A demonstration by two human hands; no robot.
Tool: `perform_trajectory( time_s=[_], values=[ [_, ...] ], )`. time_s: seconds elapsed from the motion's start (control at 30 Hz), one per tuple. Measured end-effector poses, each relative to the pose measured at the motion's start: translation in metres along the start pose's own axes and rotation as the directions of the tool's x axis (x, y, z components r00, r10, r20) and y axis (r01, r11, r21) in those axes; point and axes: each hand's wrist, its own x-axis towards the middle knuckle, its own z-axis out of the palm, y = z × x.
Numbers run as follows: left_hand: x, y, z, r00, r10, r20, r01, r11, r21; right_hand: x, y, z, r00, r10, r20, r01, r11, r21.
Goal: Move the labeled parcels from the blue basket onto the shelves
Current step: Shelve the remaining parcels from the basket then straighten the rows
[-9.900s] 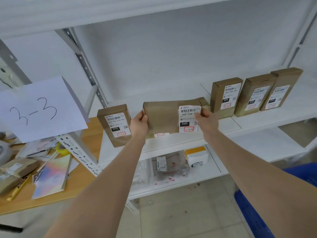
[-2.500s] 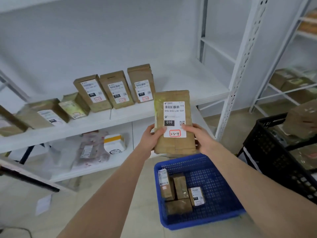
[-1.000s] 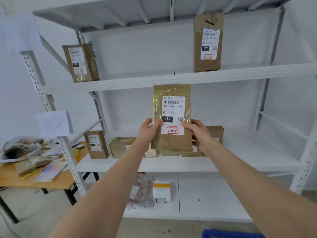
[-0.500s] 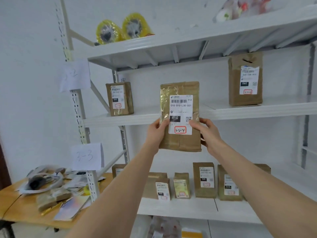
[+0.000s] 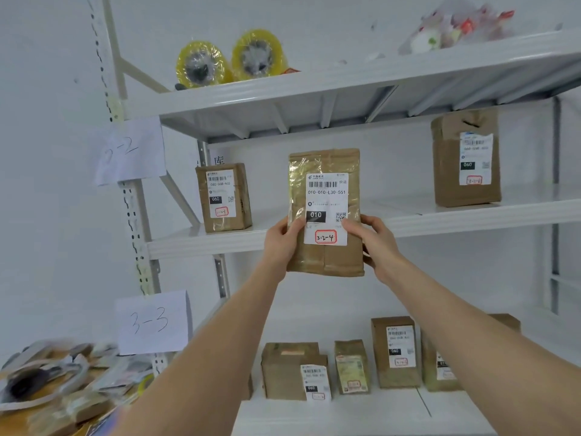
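Note:
I hold a flat brown parcel (image 5: 325, 171) upright in front of the middle shelf (image 5: 471, 215). Its white label reads 010 and, in a red box, 3-2-4. My left hand (image 5: 281, 239) grips its left edge and my right hand (image 5: 375, 240) grips its right edge. Two labeled brown parcels stand on that shelf: one at the left (image 5: 224, 198) and one at the right (image 5: 467, 158). The blue basket is out of view.
Several labeled parcels (image 5: 394, 352) stand on the lower shelf (image 5: 345, 413). Paper signs marked 3-3 (image 5: 153, 322) and one above it (image 5: 129, 151) hang on the left upright. Yellow tape rolls (image 5: 231, 58) sit on the top shelf. A cluttered wooden table (image 5: 47, 391) is at lower left.
Since the basket I have raised the parcel up to the middle shelf level. In the last half second my view tilted slightly; the parcel stays in both hands.

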Motion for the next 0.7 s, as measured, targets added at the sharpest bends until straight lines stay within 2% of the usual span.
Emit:
perform_trajectory(
  time_s=[0.27, 0.7],
  values=[
    [0.007, 0.012, 0.009, 0.999, 0.052, 0.001, -0.052, 0.997, -0.053, 0.005, -0.019, -0.006, 0.999, -0.027, -0.019, 0.027, 1.000, -0.014],
    [0.014, 0.036, 0.047, 0.987, 0.159, -0.013, -0.159, 0.987, -0.035, 0.017, -0.048, -0.035, 0.995, -0.099, -0.007, 0.099, 0.995, 0.005]
  ],
)
